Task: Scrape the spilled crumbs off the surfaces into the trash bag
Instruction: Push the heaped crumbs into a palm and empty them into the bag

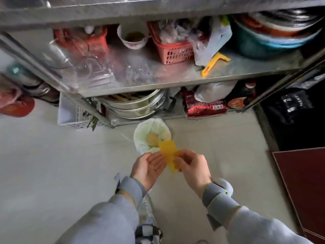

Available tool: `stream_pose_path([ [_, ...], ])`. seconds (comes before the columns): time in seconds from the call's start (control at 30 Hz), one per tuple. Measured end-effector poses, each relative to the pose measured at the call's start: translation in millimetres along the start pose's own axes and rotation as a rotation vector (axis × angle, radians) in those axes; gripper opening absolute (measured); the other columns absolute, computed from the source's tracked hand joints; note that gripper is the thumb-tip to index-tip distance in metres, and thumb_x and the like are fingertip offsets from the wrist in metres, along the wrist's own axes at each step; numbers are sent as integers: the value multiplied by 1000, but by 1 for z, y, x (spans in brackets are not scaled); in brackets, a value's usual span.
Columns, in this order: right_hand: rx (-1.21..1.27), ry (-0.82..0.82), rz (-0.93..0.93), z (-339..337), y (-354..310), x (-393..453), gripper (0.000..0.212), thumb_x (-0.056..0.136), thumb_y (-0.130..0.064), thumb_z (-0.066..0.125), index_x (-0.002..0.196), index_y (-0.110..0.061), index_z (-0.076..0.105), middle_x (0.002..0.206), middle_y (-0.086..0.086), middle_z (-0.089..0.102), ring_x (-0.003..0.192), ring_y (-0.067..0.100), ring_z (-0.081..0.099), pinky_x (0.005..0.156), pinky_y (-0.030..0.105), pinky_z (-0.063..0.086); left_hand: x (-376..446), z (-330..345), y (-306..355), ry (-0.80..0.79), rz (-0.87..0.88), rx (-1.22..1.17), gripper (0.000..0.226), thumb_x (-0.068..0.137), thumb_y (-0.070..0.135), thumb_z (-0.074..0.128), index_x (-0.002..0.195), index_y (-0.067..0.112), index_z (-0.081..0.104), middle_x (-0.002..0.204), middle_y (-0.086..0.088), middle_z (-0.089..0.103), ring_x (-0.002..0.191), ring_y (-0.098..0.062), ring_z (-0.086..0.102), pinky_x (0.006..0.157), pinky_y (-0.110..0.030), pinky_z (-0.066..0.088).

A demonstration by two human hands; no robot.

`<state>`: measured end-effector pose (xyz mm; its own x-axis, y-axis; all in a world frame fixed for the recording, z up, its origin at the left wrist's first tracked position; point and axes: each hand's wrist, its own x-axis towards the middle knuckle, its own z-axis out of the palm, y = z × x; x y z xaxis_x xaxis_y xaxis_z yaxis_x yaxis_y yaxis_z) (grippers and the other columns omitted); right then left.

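The trash bag sits open-mouthed on the floor, just in front of the lowest shelf of the steel rack. All positions below are referred to that bag.

Right hand: on the near side of the bag and slightly to its right, fingers pinched on the lower part of a yellow plastic scraper. The scraper's long axis runs from the hand forward and a little left; its free upper edge overlaps the bag's near rim as seen from the head camera, so the blade appears to hang over the opening. Height above the bag cannot be told from this single view.

Left hand: near side of the bag, directly beside the scraper's left edge, palm up, fingers straight and relaxed — holding nothing firmly. A small pale speck lies on the palm, possibly crumbs; too small to confirm. The fingertips appear to touch or nearly touch the scraper.

Judgement: the crumbs are being emptied into the bag. The move turns on the palm-to-bag line — the bag lies straight ahead of the left fingertips, so a forward sweep of the blade across the palm should carry material into the opening. Risk: the bag mouth is narrow and soft, and crumbs may drop short onto the floor.

A second yellow scraper lies on the middle shelf, beyond the bag and to the right, untouched.
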<state>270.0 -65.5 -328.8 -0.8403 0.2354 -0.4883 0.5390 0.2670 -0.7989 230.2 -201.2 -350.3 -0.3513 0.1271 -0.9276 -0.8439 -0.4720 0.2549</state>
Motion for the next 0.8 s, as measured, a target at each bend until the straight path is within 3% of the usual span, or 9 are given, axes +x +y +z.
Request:
stream_pose_path([
  [0.1,-9,11,59,37,5,28,31,82,-4,61,69,-33,63,56,-7,65,49,2,57,66,34,56,33,-20,26,6,-14,-14,38,102,21,29,96,-4,58,95,-15,62,89,-25,59,91,-34,40],
  [0.2,4,21,133,68,21,62,28,84,-4,60,73,-29,65,63,-3,69,59,12,64,73,40,58,77,-32,50,27,-16,-14,38,101,20,28,109,-5,56,97,-18,63,90,-27,59,92,-34,41],
  [0.27,-9,25,153,86,37,91,30,84,-5,60,70,-32,64,65,-2,70,66,20,67,75,43,57,116,-36,59,52,-15,-7,40,102,21,27,103,-4,58,101,-20,61,96,-30,58,91,-34,42],
  [0.37,-10,23,177,99,55,126,32,85,-5,59,68,-33,62,69,2,71,71,27,68,76,43,57,166,-38,66,59,5,-42,41,102,25,27,102,-3,58,95,-17,61,86,-26,59,88,-35,45],
  [0.53,24,22,224,127,110,189,20,88,-4,56,79,-19,65,70,5,67,68,25,65,72,36,57,259,-49,50,88,-47,-83,45,96,49,33,96,10,54,83,-7,48,69,-21,45,65,-31,43],
  [0.6,54,-21,213,139,121,200,17,89,-2,55,85,-15,65,70,6,64,63,21,60,62,26,55,279,-51,39,52,-72,-85,48,95,54,30,103,14,55,83,-8,52,74,-21,47,68,-31,43],
  [0.67,24,-100,198,152,130,210,17,87,-3,57,85,-17,65,74,6,63,64,19,57,62,25,53,291,-50,33,-51,-88,-101,52,95,54,25,111,17,57,97,-12,60,87,-24,55,74,-34,44],
  [0.73,-170,-124,194,161,143,223,18,86,-5,56,85,-18,69,82,8,66,77,25,60,71,28,50,295,-51,30,-73,-97,-123,58,95,56,22,120,16,56,110,-13,60,100,-26,55,81,-37,45],
  [0.8,-400,-29,231,159,146,235,21,87,-8,53,95,-14,72,94,11,70,92,30,62,73,25,45,294,-55,33,-38,-96,-108,67,94,61,22,131,13,51,122,-9,58,109,-25,54,94,-40,43],
])
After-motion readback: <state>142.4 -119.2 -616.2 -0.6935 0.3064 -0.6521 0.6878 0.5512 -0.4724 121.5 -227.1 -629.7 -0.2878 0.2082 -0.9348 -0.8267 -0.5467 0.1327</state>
